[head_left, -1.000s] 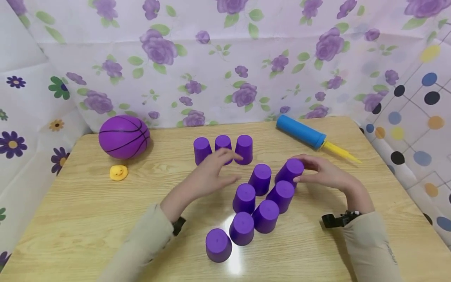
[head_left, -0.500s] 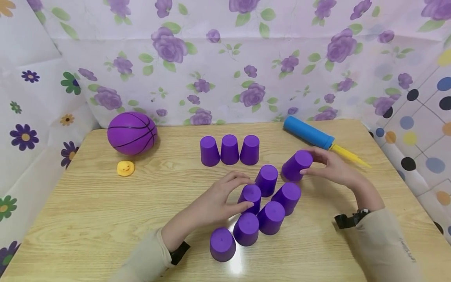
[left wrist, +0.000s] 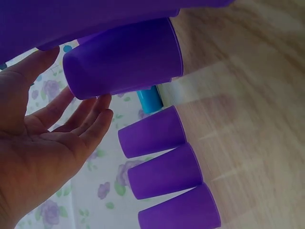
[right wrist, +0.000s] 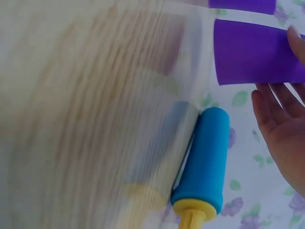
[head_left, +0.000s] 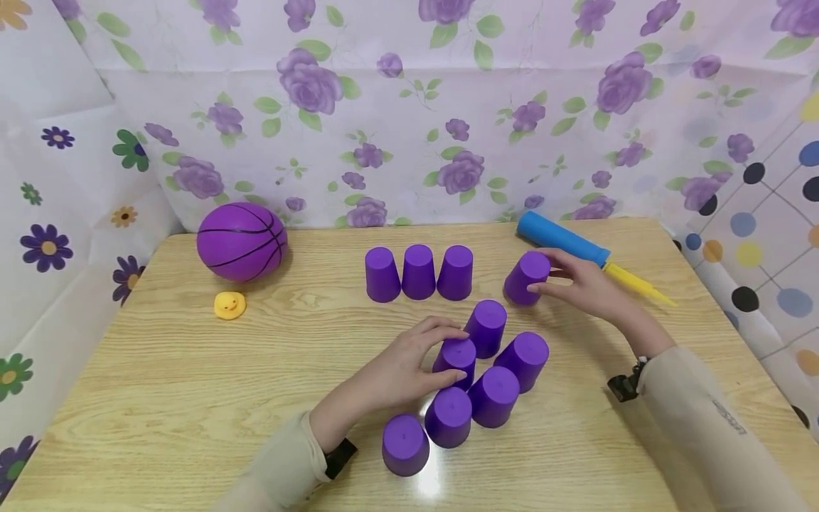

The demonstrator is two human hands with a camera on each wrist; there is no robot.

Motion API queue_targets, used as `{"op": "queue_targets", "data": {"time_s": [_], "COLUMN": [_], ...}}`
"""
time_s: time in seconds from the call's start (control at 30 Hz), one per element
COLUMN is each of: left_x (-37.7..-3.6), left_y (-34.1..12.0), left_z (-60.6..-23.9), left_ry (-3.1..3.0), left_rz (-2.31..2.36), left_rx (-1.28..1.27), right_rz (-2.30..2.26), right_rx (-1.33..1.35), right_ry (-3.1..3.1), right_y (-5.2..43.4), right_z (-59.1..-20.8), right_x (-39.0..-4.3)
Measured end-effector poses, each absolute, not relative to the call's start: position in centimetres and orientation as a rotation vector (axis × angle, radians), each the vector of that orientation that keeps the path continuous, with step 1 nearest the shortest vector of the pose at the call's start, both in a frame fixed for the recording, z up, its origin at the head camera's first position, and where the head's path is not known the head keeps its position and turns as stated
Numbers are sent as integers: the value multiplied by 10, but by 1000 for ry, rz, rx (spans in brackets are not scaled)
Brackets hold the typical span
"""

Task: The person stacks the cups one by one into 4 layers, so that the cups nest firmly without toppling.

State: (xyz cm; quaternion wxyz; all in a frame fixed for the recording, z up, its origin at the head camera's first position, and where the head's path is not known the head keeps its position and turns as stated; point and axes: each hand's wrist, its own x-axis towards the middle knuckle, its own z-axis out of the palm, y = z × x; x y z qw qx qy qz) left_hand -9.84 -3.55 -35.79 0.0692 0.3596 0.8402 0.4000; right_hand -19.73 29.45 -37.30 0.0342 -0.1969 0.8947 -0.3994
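Observation:
Upside-down purple cups stand on a wooden table (head_left: 192,370). Three form a row (head_left: 419,272) at the back, seen also in the left wrist view (left wrist: 164,171). Several more cluster (head_left: 494,395) in front. My left hand (head_left: 450,354) grips one cluster cup (head_left: 462,350) between thumb and fingers; it shows close in the left wrist view (left wrist: 124,57). My right hand (head_left: 539,274) holds a tilted cup (head_left: 520,286) just right of the row, and the right wrist view shows that cup (right wrist: 257,52) above my fingers (right wrist: 281,129).
A blue air pump (head_left: 559,238) with a yellow handle lies behind my right hand, close in the right wrist view (right wrist: 205,157). A purple ball (head_left: 242,242) and a small yellow duck (head_left: 229,305) sit at the far left. Floral sheets wall the table.
My right hand has lifted its cup away from the cluster and carried it back toward the row. My left hand came back from the row and took hold of a cluster cup.

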Motion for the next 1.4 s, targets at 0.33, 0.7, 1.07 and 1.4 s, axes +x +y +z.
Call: {"op": "queue_targets", "data": {"time_s": [0.33,0.7,1.07,1.4], "left_x": [-99,-110,-116,-119], "left_y": [-35,-24,-21,-23], "left_z": [-355,-351,-353,-355], "left_ry": [2513,2501,2485,2456], "left_rz": [1139,1180,1172,1157], "left_rx": [1016,954,911,913], "right_rz": [-1289,-1283,-1250,-1297], "right_rx": [-568,-485,-503,-583], "right_ry": [2733,2662,2619,2559], "right_y": [263,252,246,239], "right_z": [-360,-352,-352,-358], "right_x": [-206,-211,-218,-222]}}
